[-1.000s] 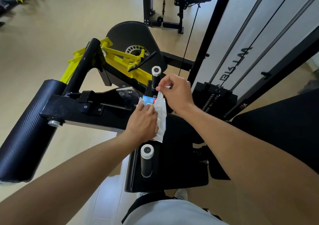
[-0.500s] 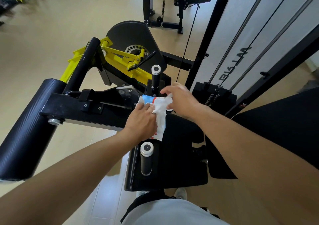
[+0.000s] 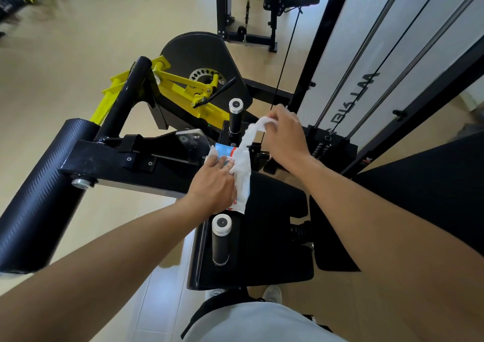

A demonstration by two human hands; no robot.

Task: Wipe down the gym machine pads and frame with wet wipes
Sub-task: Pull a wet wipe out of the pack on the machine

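left hand (image 3: 213, 183) pins the wipe pack (image 3: 242, 184) on the seat pad (image 3: 272, 237) while right hand (image 3: 284, 134) pinches a stretched wet wipe (image 3: 251, 134).

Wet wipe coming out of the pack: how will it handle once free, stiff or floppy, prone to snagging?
Probably floppy: the wet wipe hangs twisted and crumpled between the right hand and the pack. Likely light, since a fingertip pinch lifts it. It may drag the pack along, which is perhaps why the left hand presses it down.
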